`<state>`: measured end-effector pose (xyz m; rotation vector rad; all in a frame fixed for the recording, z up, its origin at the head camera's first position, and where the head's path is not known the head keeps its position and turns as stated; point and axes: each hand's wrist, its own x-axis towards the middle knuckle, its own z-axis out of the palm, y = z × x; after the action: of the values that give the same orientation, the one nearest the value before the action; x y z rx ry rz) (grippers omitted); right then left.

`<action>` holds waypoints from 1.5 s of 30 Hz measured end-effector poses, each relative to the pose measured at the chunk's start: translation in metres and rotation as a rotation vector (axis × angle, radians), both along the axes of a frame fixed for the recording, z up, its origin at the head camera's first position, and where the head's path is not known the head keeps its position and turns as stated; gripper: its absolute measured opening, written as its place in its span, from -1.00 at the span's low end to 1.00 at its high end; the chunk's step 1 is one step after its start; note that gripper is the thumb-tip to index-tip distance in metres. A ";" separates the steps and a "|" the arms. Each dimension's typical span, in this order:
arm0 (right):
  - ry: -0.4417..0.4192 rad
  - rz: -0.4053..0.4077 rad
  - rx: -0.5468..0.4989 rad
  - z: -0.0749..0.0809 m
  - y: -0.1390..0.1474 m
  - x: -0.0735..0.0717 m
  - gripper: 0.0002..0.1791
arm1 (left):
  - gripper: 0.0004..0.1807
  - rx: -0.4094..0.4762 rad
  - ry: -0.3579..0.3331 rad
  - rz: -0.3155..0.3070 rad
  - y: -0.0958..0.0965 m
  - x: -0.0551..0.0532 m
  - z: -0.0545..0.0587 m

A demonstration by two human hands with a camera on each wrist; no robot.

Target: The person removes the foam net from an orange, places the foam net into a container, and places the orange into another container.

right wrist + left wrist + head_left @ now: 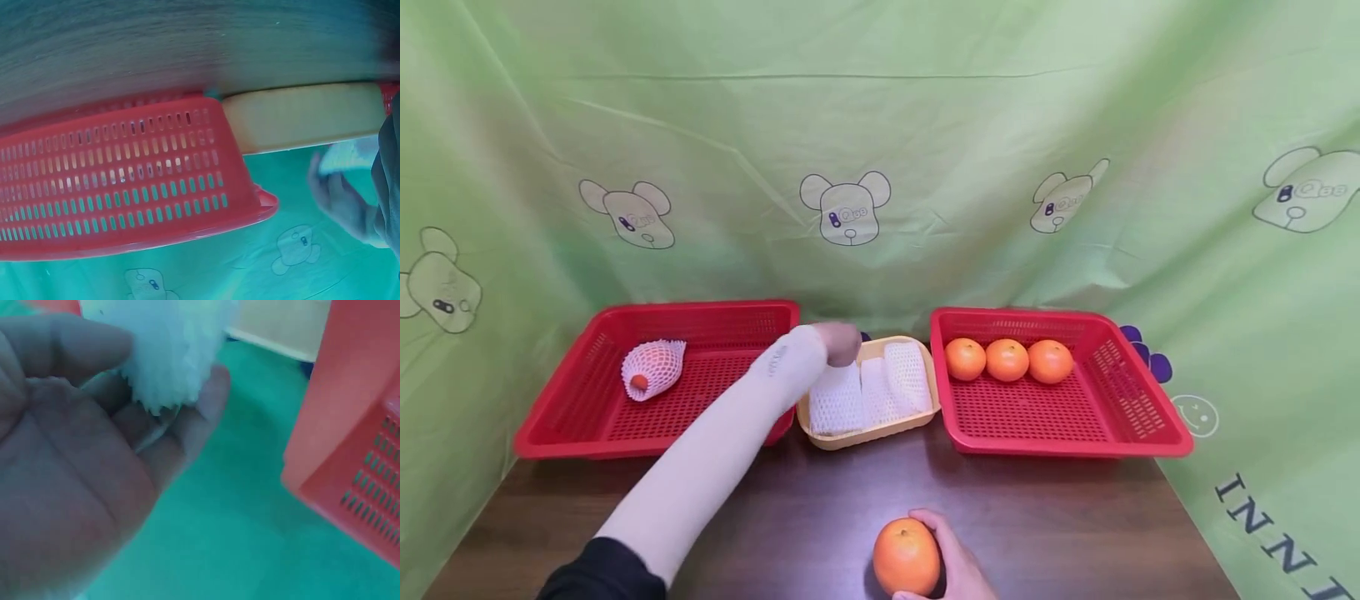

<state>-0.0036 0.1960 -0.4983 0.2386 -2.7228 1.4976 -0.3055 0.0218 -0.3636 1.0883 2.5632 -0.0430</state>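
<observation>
My left hand [841,343] is over the back left of a small pale-yellow tray [842,440]. In the left wrist view it pinches the end of a white foam net sleeve [175,356], thumb on one side and fingers behind. More white foam net sleeves [895,383] lie flat in the tray. Close to the table's near side, my right hand [958,562] holds an orange [906,557], its fingers around the right side of the fruit. The right wrist view has the left hand [340,200] with the white sleeve [350,156] above the tray's rim.
A red basket [565,400] on the left contains one fruit in a foam net [653,368]. On the right, another red basket [1150,417] has three oranges [1007,360] lined up along its back. Both flank the tray on a dark wooden table [760,517]. Behind hangs a green curtain [925,117].
</observation>
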 end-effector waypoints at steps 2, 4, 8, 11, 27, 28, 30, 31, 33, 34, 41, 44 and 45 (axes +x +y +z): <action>-0.011 0.002 -0.011 0.000 0.000 -0.001 -0.10 | -0.82 -0.093 -0.017 0.074 0.008 -0.002 -0.008; -0.027 0.007 -0.023 0.001 0.001 -0.002 -0.10 | -0.91 -0.139 -0.037 0.156 0.011 0.000 -0.014; -0.042 0.020 -0.042 0.002 0.002 -0.003 -0.10 | -0.93 -0.160 0.043 0.228 0.014 0.002 -0.023; -0.034 0.022 -0.040 0.001 0.003 -0.005 -0.11 | -0.85 -0.173 0.141 0.249 0.018 -0.001 -0.028; -0.114 -0.003 -0.077 0.021 0.010 0.001 -0.10 | -0.62 -0.296 0.265 0.334 0.028 0.020 -0.036; -0.114 -0.009 -0.082 0.022 0.011 0.002 -0.11 | -0.62 -0.284 0.258 0.336 0.027 0.021 -0.035; -0.116 -0.015 -0.086 0.022 0.013 0.002 -0.12 | -0.64 -0.260 0.231 0.326 0.027 0.024 -0.034; -0.118 -0.020 -0.083 0.022 0.014 0.002 -0.12 | -0.65 -0.246 0.213 0.320 0.027 0.025 -0.034; -0.123 -0.030 -0.079 0.022 0.015 0.003 -0.11 | -0.64 -0.210 0.168 0.317 0.026 0.026 -0.033; -0.128 -0.031 -0.074 0.022 0.016 0.003 -0.11 | -0.64 -0.196 0.141 0.320 0.025 0.026 -0.034; -0.126 -0.058 -0.068 0.025 0.019 0.006 -0.12 | -0.65 -0.156 0.173 0.330 0.022 0.024 -0.034; -0.075 -0.070 -0.081 0.024 0.022 0.006 -0.12 | -0.65 -0.142 0.164 0.324 0.025 0.024 -0.030; -0.055 -0.069 -0.086 0.024 0.023 0.006 -0.13 | -0.66 -0.131 0.171 0.313 0.027 0.025 -0.028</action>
<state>0.0022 0.2191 -0.4745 0.1014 -2.6690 1.6213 -0.2810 0.0488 -0.3913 0.6521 2.8085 -0.2300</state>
